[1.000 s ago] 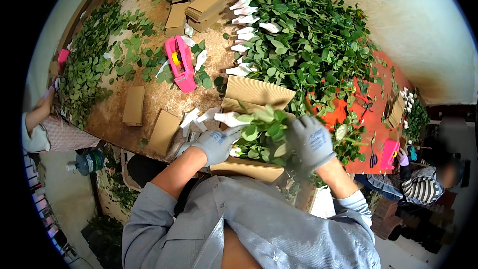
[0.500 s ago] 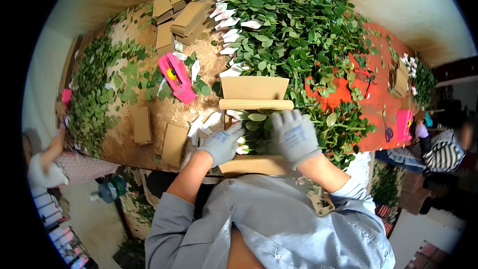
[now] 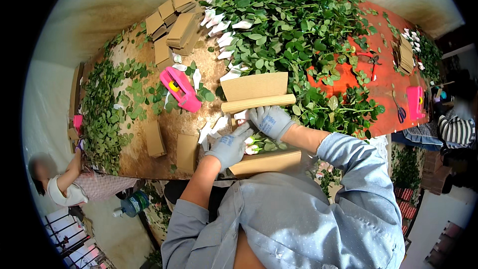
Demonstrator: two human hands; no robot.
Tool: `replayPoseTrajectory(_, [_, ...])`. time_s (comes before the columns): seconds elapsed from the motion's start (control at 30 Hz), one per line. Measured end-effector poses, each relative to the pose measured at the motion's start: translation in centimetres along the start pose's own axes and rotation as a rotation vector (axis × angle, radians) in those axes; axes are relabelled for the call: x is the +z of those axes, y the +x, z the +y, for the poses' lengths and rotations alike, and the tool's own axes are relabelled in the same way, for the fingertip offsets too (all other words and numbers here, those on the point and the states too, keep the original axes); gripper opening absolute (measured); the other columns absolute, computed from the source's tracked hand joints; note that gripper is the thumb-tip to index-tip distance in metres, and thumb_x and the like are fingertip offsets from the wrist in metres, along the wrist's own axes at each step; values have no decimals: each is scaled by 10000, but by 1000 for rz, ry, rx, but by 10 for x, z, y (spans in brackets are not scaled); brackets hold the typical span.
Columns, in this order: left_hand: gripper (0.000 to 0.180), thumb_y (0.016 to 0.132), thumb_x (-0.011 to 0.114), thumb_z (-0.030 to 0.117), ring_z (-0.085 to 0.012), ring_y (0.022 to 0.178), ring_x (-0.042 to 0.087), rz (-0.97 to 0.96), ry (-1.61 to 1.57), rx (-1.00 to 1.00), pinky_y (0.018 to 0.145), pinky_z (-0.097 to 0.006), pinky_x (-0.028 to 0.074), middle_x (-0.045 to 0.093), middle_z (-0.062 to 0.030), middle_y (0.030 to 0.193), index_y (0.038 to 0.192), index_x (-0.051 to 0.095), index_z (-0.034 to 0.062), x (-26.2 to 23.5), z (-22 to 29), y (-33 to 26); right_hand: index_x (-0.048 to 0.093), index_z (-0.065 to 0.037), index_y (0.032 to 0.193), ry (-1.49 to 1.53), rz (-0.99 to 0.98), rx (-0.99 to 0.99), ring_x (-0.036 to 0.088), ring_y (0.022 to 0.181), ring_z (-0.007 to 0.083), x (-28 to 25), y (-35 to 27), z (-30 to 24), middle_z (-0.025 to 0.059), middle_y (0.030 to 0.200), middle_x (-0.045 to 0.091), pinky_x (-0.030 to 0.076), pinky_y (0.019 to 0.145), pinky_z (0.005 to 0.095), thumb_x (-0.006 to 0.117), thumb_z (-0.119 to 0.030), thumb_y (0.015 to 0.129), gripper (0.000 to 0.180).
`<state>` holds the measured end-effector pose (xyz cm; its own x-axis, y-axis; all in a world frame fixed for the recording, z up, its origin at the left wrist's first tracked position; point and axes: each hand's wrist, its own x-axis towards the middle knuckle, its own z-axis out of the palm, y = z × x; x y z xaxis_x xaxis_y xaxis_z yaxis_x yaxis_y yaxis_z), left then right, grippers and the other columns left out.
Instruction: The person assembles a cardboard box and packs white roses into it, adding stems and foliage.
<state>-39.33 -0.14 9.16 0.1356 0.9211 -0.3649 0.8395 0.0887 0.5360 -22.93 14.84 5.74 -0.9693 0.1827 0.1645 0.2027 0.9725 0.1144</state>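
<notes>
Both my hands wear grey gloves and meet over a corrugated cardboard wrapper (image 3: 256, 86). Its rolled fold (image 3: 259, 103) lies behind them, and a lower flap (image 3: 266, 164) is nearest my body. Several pale rose buds (image 3: 252, 145) with green leaves lie inside. My left hand (image 3: 229, 149) rests at the wrapper's left side, fingers stretched toward the buds. My right hand (image 3: 271, 121) reaches in from the right, its fingers bent over the roses beside a white-wrapped bud (image 3: 242, 115); its grip is partly hidden. White bud sleeves (image 3: 209, 130) lie left of the wrapper.
A pink tape dispenser (image 3: 180, 89) lies left of the wrapper. Cardboard stacks (image 3: 181, 30) stand behind it. A large heap of leafy roses (image 3: 294, 25) fills the far middle. Scissors (image 3: 400, 112) lie at right. Other people (image 3: 64, 184) work at both sides.
My right hand has moved left, from the stems to the buds by my left hand. My left hand stays near the buds. The whole view has shifted slightly.
</notes>
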Motion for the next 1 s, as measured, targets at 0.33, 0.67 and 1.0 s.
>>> replayPoseTrajectory(0.33, [262, 934, 688, 215, -173, 884, 678, 561, -623, -346, 820, -320, 526, 736, -114, 940, 1046, 725, -19, 14, -26, 19, 583, -50, 1158, 51, 8, -35, 671, 680, 270, 16, 0, 8, 138, 865, 624, 540, 489, 390, 539, -181, 930, 267])
replayPoseTrajectory(0.67, [357, 940, 612, 283, -240, 699, 598, 676, -638, -354, 692, -386, 472, 623, -195, 731, 839, 649, -57, 29, -33, 46, 570, -21, 1249, -64, 38, -102, 683, 817, 290, 16, -2, 13, 164, 1019, 644, 563, 648, 417, 561, -213, 921, 380])
replayPoseTrajectory(1.0, [260, 916, 649, 236, -239, 890, 706, 734, -1162, -851, 824, -348, 541, 742, -155, 953, 1025, 745, 20, 16, -70, 2, 557, -60, 1290, -89, -35, -138, 667, 799, 274, 12, 0, 13, 143, 986, 632, 548, 686, 421, 550, -195, 916, 398])
